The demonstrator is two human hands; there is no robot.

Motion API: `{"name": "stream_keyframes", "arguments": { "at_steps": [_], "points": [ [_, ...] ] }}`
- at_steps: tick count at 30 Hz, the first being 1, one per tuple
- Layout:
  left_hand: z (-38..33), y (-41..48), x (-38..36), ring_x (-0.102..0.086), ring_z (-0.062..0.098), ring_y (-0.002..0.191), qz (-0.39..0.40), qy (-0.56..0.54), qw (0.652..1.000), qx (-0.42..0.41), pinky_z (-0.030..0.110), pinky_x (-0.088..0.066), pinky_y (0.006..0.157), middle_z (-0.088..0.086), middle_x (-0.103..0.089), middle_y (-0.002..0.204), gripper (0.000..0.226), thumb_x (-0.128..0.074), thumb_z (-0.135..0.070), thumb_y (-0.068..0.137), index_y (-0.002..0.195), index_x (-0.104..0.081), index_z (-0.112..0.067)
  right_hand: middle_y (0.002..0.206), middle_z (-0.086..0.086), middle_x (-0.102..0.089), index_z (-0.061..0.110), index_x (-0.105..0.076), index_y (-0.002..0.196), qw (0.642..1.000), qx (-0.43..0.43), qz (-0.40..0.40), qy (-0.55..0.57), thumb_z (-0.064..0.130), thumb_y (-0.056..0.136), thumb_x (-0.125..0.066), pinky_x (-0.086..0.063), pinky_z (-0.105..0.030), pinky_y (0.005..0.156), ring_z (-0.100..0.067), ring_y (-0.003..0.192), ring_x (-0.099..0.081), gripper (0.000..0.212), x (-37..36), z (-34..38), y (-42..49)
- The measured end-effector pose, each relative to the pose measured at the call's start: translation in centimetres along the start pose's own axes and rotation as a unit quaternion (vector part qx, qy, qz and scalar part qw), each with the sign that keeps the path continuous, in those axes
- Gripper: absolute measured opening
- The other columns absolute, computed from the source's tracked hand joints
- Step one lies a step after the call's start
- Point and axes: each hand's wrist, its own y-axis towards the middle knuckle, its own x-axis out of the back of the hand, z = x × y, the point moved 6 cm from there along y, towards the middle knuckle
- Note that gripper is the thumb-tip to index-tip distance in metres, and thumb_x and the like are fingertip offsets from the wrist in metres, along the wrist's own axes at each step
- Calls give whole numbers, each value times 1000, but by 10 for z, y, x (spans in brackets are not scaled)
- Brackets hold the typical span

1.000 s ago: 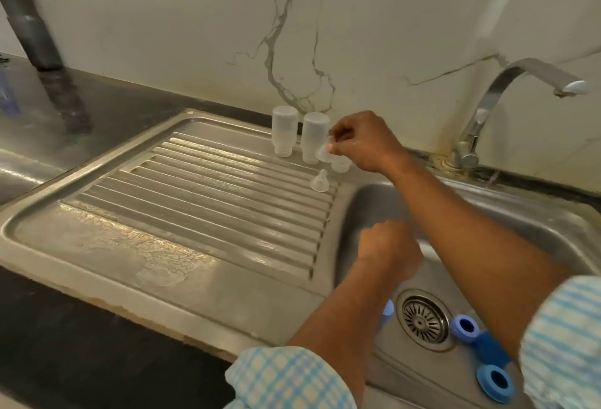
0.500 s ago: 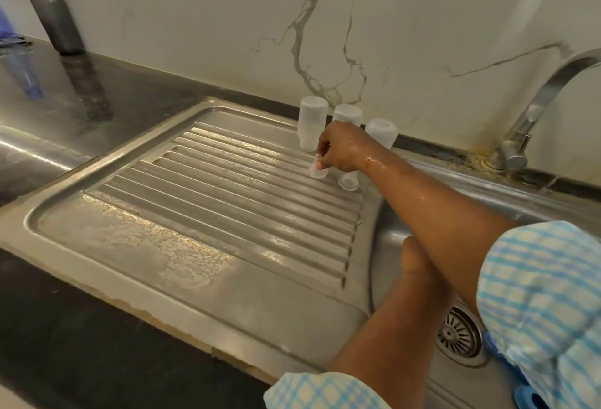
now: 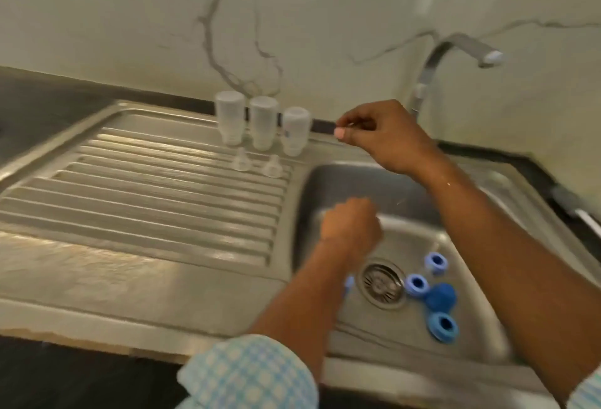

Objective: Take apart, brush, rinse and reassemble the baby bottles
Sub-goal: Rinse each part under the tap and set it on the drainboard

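Right hand lifted off teats, left hand curled over sink

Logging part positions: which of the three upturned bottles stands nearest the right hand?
The rightmost bottle, at the row's end; the middle bottle and left bottle stand farther from the right hand.
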Motion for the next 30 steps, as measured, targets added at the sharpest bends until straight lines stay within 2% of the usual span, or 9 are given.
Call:
{"name": "stream_keyframes", "arguments": {
  "at_steps": [3, 5, 9, 11, 14, 18, 23, 27, 30],
  "points": [
    [-3, 4, -8, -64, 37, 110, -26, 21, 999, -9, 39, -52, 89, 12, -69, 119, 31, -52, -26, 91, 115, -69, -16, 95, -5, -74, 10, -73, 108, 991, -110, 53, -60, 17, 85, -76, -51, -25, 85, -12, 85, -67, 24, 36, -82, -62],
    [-10, -1, -10, -63, 38, 110, -14, 21, 1000, -3, 40, -51, 89, 13, -68, 120, 33, -53, -30, 91, 117, -69, -19, 105, -10, -74, 9, -73, 111, 966, -196, 100, -136, 18, 83, -78, -52, -33, 90, -20, 94, -68, 30, 53, -138, -101],
    [-23, 1, -16, -63, 39, 105, -27, -1, 1000, -10, 42, -52, 87, 12, -69, 116, 31, -52, -35, 92, 113, -69, -21, 109, -13, -72, 8, -71, 114, 913, -292, 197, -208, 12, 82, -78, -46, -25, 75, -20, 90, -63, 33, 53, -208, -150],
    [-35, 2, -24, -63, 39, 107, -21, -4, 1000, -5, 41, -51, 87, 12, -68, 118, 31, -52, -35, 93, 115, -69, -21, 114, -12, -70, 9, -70, 117, 898, -304, 227, -224, 12, 83, -77, -46, -24, 71, -19, 90, -63, 35, 37, -225, -157],
    [-44, 8, -30, -62, 38, 111, -21, -20, 1000, 6, 39, -50, 88, 12, -67, 121, 33, -52, -35, 95, 119, -67, -19, 120, -7, -68, 14, -70, 117, 895, -280, 238, -252, 13, 83, -76, -49, -29, 86, -21, 102, -64, 34, 10, -239, -146],
    [-44, 18, -40, -63, 36, 107, -11, -19, 1000, 7, 38, -50, 84, 11, -68, 119, 33, -51, -34, 96, 120, -67, -18, 120, -5, -65, 17, -66, 118, 886, -272, 205, -316, 12, 83, -73, -52, -35, 92, -23, 104, -63, 36, 1, -257, -122],
    [-26, 34, -39, -64, 35, 103, -25, -10, 1000, 16, 36, -50, 81, 10, -69, 115, 32, -50, -33, 98, 119, -68, -18, 104, -4, -69, 16, -70, 104, 867, -284, 221, -345, 33, 87, -72, -54, -35, 84, -20, 90, -64, 24, -11, -280, -113],
    [-24, 46, -42, -64, 35, 102, -20, -10, 1000, 21, 39, -52, 83, 11, -69, 115, 31, -50, -33, 98, 118, -67, -16, 90, -4, -69, 11, -74, 100, 886, -301, 212, -284, 16, 90, -67, -57, -34, 80, -20, 83, -67, 13, -22, -288, -107],
    [-28, 50, -44, -65, 34, 99, -15, -11, 1000, 22, 39, -53, 82, 10, -69, 111, 29, -51, -31, 98, 116, -68, -15, 91, -9, -70, 8, -70, 91, 884, -320, 197, -279, 15, 92, -62, -57, -35, 78, -22, 78, -66, 11, -20, -289, -101]
  ]
}}
